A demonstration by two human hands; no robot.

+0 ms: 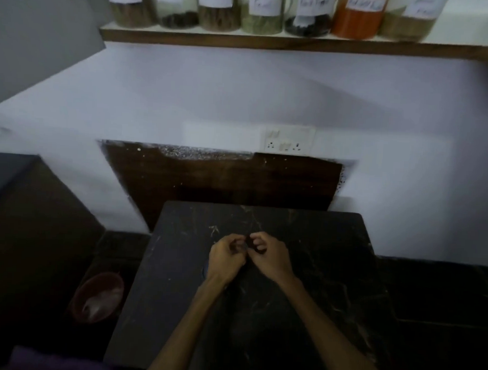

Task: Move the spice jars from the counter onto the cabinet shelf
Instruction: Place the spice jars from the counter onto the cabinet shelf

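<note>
Several labelled spice jars stand in a row on the cabinet shelf (271, 42) at the top of the head view, among them a jar of orange-red powder (359, 19), a jar of dark seeds (310, 18) and a jar of green leaves (262, 17). No jar stands on the dark stone counter (303, 271). My left hand (225, 258) and my right hand (270, 258) rest over the counter's middle, fingers curled, fingertips touching each other. I see nothing held in either hand.
An open grey cabinet door (39, 36) hangs at the upper left. A wall socket plate (288, 142) sits above a brown panel (223, 178). A reddish-brown bowl (98, 297) lies low on the left, beside a dark cabinet (26, 217).
</note>
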